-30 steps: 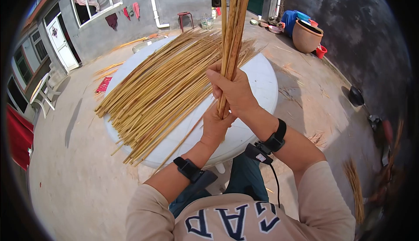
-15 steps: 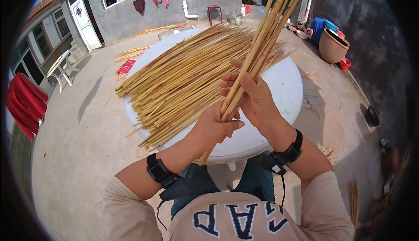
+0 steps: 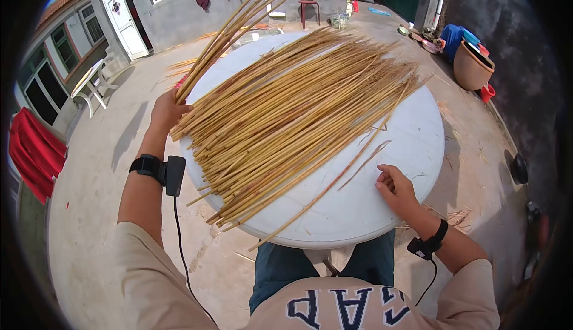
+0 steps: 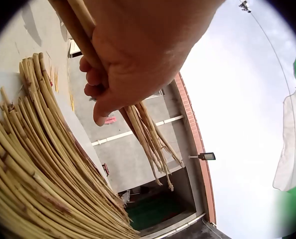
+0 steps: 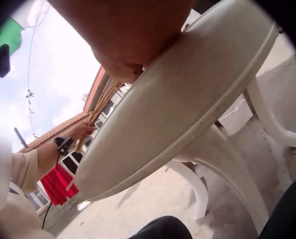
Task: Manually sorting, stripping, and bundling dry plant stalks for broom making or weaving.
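My left hand (image 3: 166, 112) grips a small bundle of long dry stalks (image 3: 222, 48) near their thick ends, at the left edge of the round white table (image 3: 412, 139). The bundle's thin tips fan out up and away, past the far side of the pile. In the left wrist view the fingers curl round the stalks, which poke out below the palm. A wide pile of stalks (image 3: 286, 112) lies slanted across the table, feathery tips to the far right. Over the table's near right part is my right hand (image 3: 397, 191), its fingers loosely bent and holding nothing.
One loose stalk (image 3: 322, 194) and a dry leaf strip (image 3: 365, 164) lie between pile and right hand. A stool (image 3: 309, 12) stands behind the table. A clay pot (image 3: 473, 67) and blue barrel (image 3: 452, 37) stand by the right wall. A red cloth (image 3: 36, 154) hangs at left.
Both hands were together on the bundle in front of me. The right hand has let go and moved right, while the left has carried the bundle to the table's left side.
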The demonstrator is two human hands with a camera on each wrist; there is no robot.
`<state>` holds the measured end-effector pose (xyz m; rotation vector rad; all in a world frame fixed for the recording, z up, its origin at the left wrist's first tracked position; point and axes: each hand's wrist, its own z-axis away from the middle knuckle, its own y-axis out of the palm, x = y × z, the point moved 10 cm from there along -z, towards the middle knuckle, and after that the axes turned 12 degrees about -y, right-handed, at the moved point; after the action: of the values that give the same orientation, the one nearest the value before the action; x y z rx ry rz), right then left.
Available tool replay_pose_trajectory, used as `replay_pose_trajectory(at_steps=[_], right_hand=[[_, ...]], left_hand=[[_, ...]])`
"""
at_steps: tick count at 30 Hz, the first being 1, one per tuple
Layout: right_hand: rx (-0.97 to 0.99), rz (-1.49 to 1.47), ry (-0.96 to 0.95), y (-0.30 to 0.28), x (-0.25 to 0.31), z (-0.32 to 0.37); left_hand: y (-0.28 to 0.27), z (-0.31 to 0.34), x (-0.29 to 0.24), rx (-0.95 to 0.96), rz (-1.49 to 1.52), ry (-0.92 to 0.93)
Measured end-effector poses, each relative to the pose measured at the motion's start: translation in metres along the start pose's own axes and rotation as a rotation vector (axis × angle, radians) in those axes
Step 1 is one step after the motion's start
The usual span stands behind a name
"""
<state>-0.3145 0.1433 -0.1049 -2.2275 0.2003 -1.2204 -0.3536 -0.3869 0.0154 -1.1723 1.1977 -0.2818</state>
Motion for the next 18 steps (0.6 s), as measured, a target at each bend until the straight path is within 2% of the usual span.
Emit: replay_pose_trajectory(at_steps=[1,5,10,12,15,18], right_hand=[[0.000,-0.003,0.003,0.001,0.000,0.000],[0.040,0.031,0.030,0.004,0.005,-0.004],[0.050,0.047,0.081,0.002,0.003,-0.005],[0.062,0.074,0.063,0.002,0.004,-0.006],[0.100,0.046,0.130,0.003,0.000,-0.005],[0.075,0.068,0.100,0.002,0.003,-0.008]], left_hand=[[0.003,-0.023,0.011,-0.031,-0.082,0.001],[0.022,-0.064,0.018,-0.018,-0.102,-0.045],[0.063,-0.114,0.041,0.162,-0.056,-0.079],[0.073,-0.121,0.046,0.196,-0.112,-0.091],[0.082,-0.124,0.045,0.151,-0.204,0.035],[0.093,-0.130,0.050,0.197,-0.147,0.018]])
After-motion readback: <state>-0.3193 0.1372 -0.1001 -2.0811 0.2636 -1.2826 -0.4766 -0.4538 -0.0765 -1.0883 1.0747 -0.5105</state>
